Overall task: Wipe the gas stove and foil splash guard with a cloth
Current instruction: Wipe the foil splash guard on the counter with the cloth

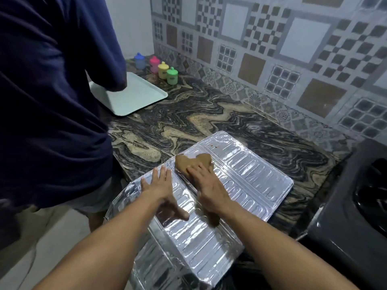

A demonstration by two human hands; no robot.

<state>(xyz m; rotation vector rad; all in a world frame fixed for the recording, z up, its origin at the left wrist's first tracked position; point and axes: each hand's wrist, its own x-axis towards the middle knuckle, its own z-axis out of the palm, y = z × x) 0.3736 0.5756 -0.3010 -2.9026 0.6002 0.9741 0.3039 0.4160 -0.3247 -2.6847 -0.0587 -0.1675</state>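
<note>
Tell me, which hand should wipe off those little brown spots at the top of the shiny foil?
The right hand: it already presses the brown cloth, just below the spots. The left hand lies flat, steadying the foil splash guard.

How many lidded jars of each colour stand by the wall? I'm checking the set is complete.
Blue jar: 1
Pink jar: 1
Yellow jar: 1
Green jar: 1
Total: 4

Pale tray on marble counter; four coloured jars behind; person in navy shirt left
</note>
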